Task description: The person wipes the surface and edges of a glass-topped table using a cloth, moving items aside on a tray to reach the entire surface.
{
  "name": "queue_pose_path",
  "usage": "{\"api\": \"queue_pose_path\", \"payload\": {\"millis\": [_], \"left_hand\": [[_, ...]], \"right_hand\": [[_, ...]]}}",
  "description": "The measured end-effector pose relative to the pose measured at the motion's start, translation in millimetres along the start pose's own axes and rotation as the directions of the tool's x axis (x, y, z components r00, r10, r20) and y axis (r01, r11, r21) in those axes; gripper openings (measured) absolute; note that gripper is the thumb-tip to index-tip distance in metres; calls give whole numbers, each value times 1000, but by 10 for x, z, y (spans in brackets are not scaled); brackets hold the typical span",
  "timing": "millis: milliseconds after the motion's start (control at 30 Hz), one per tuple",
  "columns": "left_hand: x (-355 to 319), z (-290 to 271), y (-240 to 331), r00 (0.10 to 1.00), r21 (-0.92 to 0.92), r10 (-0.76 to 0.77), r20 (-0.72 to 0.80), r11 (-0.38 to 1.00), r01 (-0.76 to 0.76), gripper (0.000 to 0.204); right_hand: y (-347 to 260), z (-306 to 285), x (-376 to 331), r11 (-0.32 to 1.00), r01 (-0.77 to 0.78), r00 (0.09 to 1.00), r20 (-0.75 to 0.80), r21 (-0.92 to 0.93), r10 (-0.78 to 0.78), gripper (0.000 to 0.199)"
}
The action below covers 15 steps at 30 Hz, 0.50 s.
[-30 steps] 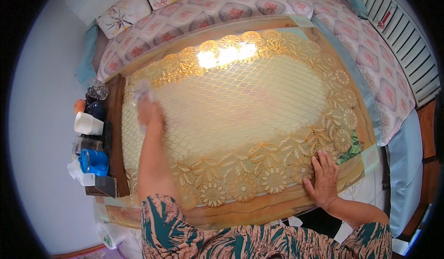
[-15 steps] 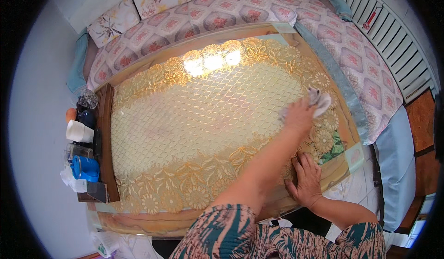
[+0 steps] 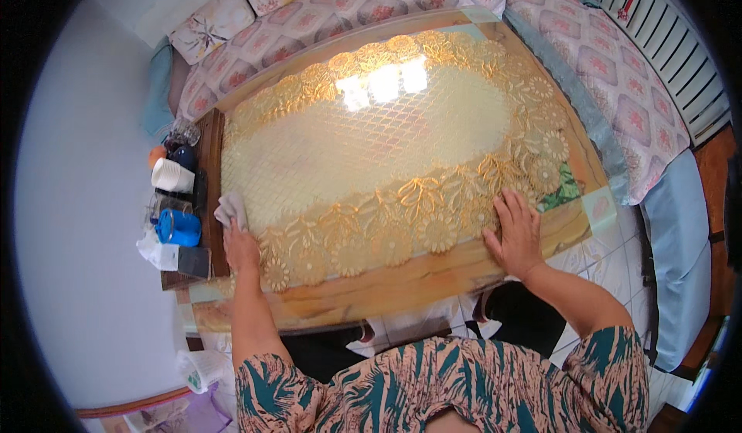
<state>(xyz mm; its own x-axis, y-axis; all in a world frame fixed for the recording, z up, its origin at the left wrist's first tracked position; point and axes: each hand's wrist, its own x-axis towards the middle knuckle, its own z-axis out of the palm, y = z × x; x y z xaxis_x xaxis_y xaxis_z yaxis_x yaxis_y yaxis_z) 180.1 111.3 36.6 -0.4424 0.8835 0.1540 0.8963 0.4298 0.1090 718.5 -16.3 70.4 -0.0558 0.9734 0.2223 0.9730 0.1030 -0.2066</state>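
From the head camera, a table (image 3: pixel 402 278) under a glossy gold lace cover (image 3: pixel 386 147) fills the room's middle, window glare on its top. The left hand (image 3: pixel 241 249) presses a grey cloth (image 3: pixel 230 207) flat at the table's left edge, fingers closed over it. The right hand (image 3: pixel 516 233) rests palm-down, fingers spread, near the front right edge. A blue mug (image 3: pixel 179 227) and white cup (image 3: pixel 171 176) crowd a side shelf; a patterned sofa (image 3: pixel 572 54) wraps behind.

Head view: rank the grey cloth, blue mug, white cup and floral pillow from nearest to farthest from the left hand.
From the left hand:
1. Grey cloth, under its fingertips at the table's left edge.
2. Blue mug, just left, on the side shelf.
3. White cup, farther up the same shelf.
4. Floral pillow, far off at the sofa's top-left corner.
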Motion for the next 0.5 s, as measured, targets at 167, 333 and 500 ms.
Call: {"api": "queue_pose_path", "payload": {"millis": [167, 333, 500], "left_hand": [[-572, -41, -376, 997, -14, 55, -49, 998, -55, 51], [-1408, 49, 452, 868, -169, 456, -199, 856, -488, 54], [-2236, -261, 1507, 821, -361, 531, -208, 738, -569, 50]], "right_hand": [[-74, 83, 5, 999, 35, 998, -50, -17, -36, 59], [-73, 149, -15, 992, 112, 981, -155, -65, -121, 51], [-350, 314, -122, 918, 391, 916, -121, 63, -382, 46]]}}
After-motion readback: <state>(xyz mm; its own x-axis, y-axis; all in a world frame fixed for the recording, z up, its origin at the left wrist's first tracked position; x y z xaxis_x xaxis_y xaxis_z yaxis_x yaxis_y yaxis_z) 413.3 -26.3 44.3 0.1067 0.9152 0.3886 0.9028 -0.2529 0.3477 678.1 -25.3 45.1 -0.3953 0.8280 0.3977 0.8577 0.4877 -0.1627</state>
